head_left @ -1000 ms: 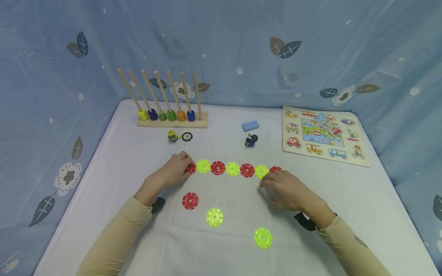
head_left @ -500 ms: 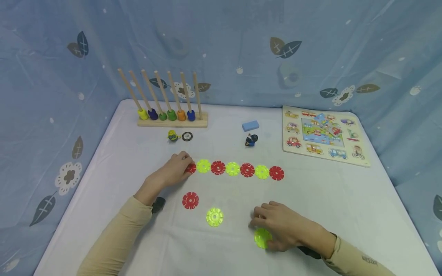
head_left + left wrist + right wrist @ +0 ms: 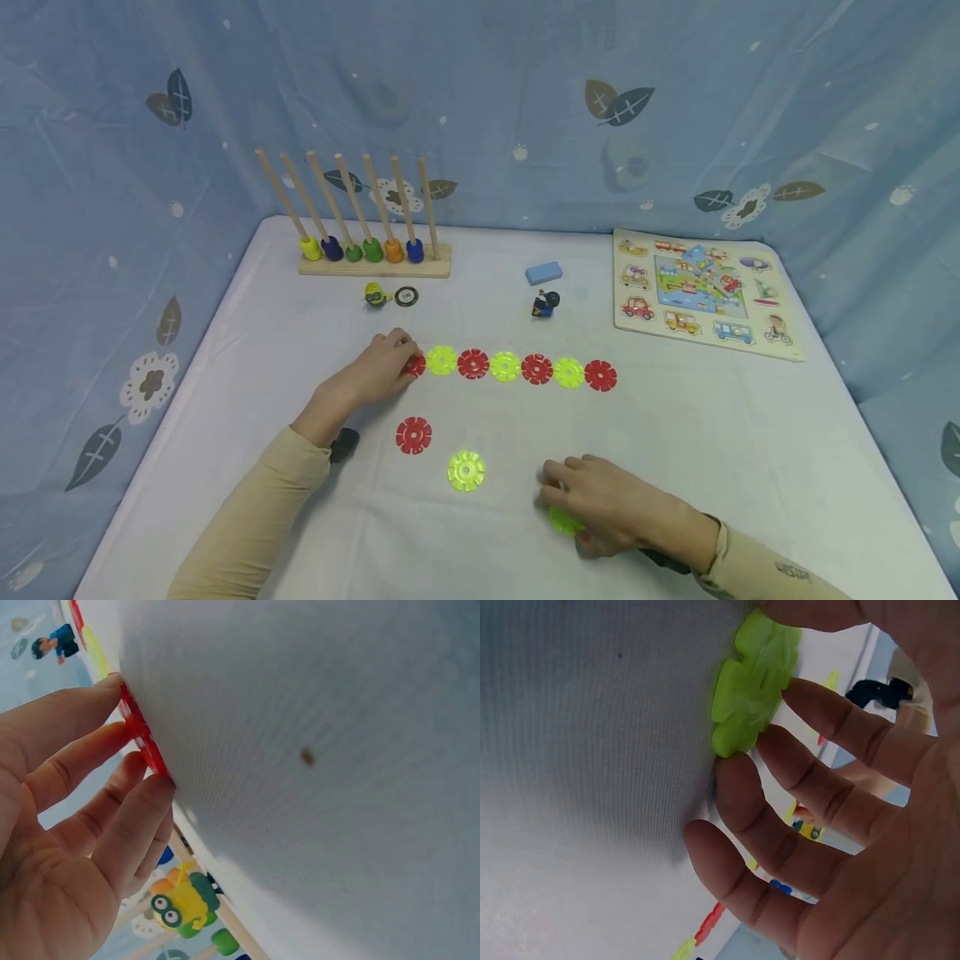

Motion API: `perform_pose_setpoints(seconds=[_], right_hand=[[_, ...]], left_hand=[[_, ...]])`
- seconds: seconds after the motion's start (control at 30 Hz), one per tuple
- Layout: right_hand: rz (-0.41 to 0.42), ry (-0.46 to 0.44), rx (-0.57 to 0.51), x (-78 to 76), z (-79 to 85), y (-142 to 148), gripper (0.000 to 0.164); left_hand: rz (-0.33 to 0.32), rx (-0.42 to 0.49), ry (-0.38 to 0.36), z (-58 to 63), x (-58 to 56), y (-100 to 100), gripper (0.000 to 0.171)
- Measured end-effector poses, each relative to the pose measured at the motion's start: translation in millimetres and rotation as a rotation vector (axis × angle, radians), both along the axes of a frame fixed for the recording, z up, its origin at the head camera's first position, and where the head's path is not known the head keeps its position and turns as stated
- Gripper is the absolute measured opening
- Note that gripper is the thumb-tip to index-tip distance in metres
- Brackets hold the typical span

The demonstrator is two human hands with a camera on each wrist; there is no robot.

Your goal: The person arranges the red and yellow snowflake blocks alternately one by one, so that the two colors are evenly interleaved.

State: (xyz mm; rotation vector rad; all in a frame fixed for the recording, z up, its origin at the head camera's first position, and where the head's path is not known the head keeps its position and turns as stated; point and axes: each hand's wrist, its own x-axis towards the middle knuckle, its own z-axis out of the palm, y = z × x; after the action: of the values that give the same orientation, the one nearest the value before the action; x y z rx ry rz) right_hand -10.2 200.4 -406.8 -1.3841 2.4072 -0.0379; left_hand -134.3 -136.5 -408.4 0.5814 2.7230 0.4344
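Observation:
My left hand pinches the red snowflake disc at the left end of a row, thumb on one edge and fingertips on the other. That row of notched plastic discs alternates red and yellow-green, with a red disc at its right end. Nearer to me, my right hand grips a yellow-green snowflake disc by its rim, thumb on one side and fingers on the other. Part of this disc is hidden under the hand in the head view. A loose red disc and a loose yellow-green disc lie between the hands.
A wooden peg abacus stands at the back left. Before it are a small yellow figure and a round black chip. Back centre holds a blue block and a dark-haired figure. A vehicle puzzle board lies back right.
My right hand has moved from the row's right end toward me, down to the front yellow-green disc, and now grips it. The left hand has stayed on its red disc.

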Motion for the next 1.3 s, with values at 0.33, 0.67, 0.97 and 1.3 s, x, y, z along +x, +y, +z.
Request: perform_pose_setpoints(seconds=[0.33, 0.67, 0.97, 1.3], right_hand=[[-0.019, -0.034, -0.001, -2.8, 1.8, 0.6, 0.052], [-0.186, -0.004, -0.045, -23.3, 11.8, 18.6, 0.050], [-0.371, 0.106, -0.061, -48.4, 12.7, 46.1, 0.049], [-0.580, 0.113, -0.056, -80.9, 12.3, 80.0, 0.052]], left_hand=[[-0.012, 0.006, 0.006, -0.6, -0.5, -1.1, 0.034], [-0.010, 0.004, 0.005, 0.5, -0.5, -0.3, 0.033], [-0.006, 0.002, 0.002, -1.1, -0.5, -1.1, 0.034], [-0.011, 0.009, 0.001, -1.9, -1.8, -1.5, 0.033]])
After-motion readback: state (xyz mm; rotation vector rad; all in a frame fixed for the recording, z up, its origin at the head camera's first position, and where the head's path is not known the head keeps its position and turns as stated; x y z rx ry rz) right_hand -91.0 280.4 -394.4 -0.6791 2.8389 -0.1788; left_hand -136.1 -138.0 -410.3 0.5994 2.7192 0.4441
